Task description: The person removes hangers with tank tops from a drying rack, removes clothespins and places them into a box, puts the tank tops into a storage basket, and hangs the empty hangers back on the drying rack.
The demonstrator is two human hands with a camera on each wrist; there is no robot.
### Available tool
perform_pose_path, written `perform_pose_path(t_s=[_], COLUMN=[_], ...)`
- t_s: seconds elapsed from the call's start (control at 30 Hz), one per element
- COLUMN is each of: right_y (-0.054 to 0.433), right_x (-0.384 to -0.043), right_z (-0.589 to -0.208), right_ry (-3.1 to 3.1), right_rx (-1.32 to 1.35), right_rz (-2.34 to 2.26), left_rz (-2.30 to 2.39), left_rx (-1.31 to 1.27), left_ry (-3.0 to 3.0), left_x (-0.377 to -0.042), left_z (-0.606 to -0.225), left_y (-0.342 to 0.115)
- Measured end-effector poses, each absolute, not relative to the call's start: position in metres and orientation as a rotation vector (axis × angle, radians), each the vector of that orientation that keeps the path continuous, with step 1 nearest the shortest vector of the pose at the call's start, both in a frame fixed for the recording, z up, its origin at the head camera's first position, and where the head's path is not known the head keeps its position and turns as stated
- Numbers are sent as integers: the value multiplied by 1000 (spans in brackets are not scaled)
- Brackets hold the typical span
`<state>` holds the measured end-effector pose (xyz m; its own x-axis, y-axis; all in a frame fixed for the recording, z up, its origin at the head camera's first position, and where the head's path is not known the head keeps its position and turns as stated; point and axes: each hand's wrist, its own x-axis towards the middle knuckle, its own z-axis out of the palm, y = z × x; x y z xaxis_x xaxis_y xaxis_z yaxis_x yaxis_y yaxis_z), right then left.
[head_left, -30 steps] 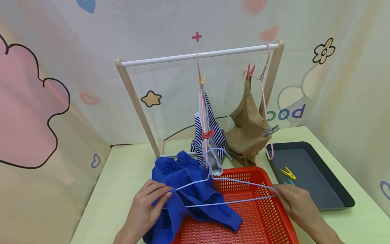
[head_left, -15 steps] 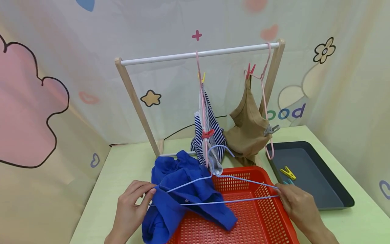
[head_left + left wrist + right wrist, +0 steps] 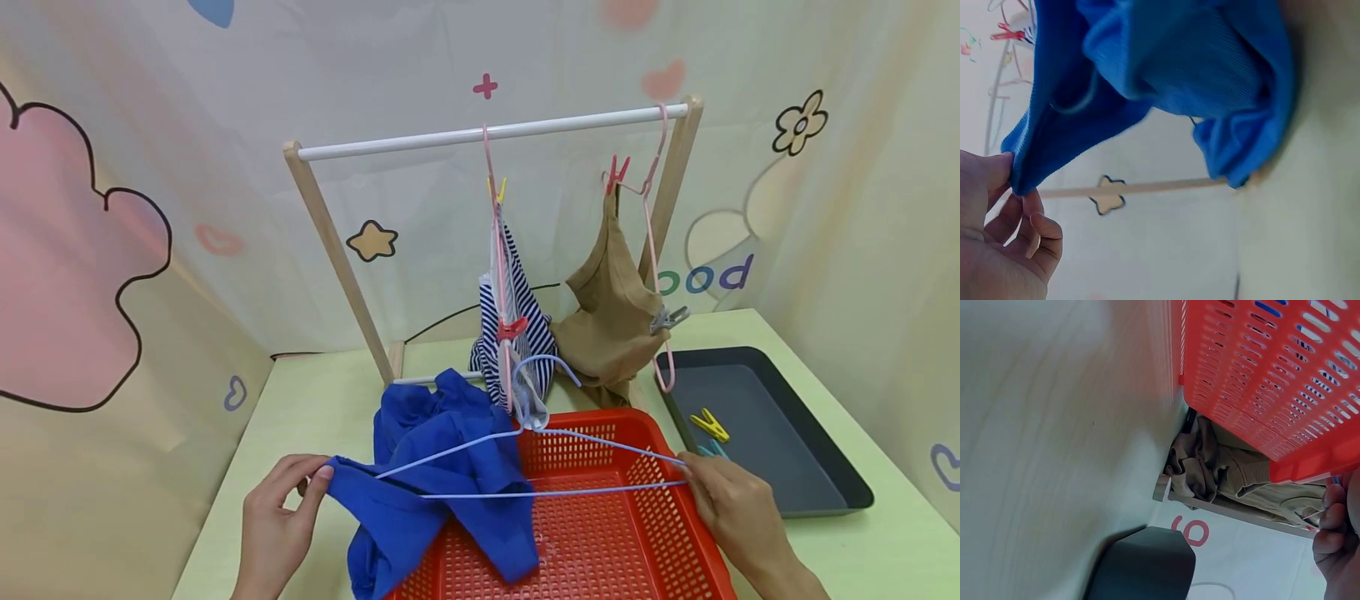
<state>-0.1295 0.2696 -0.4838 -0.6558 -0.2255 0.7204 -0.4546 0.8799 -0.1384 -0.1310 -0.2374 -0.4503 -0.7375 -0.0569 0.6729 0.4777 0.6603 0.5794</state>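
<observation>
My left hand (image 3: 279, 518) pinches the edge of a blue garment (image 3: 480, 467) between thumb and fingers, drawing it out to the left. In the left wrist view the cloth (image 3: 1179, 69) hangs in folds from that pinch. A light blue hanger (image 3: 600, 492) runs across the head view, its left end inside the garment and hidden. My right hand (image 3: 738, 517) holds the hanger's right end above the basket's right rim. The hanger's hook stands up in front of a striped garment (image 3: 532, 308). In the right wrist view the right fingers (image 3: 1333, 519) are curled beside the basket.
The garment lies partly over a red basket (image 3: 675, 517). Behind stands a rack with a white bar (image 3: 405, 146). The striped garment and brown garment (image 3: 611, 317) hang there on pink hangers, with clips. At right, a dark tray (image 3: 787, 450) holds a yellow clip (image 3: 708, 425) and a blue one.
My left hand has moved left, pulling the blue garment's edge outward along the hanger. The garment's near flap has shifted left too. The right hand has barely moved, still holding the hanger.
</observation>
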Motion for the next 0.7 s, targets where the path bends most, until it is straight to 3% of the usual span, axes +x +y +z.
perform_pose_path(t_s=[0.37, 0.7], right_y=[268, 267], right_x=[-128, -128], right_z=[-486, -485], right_ry=[-2254, -2255], right_rx=[498, 477], right_rz=[430, 438], left_rz=[-992, -1111], left_rx=[-144, -294], left_ry=[-2264, -2347], left_x=[-127, -127], left_z=[-476, -481], left_y=[-250, -226])
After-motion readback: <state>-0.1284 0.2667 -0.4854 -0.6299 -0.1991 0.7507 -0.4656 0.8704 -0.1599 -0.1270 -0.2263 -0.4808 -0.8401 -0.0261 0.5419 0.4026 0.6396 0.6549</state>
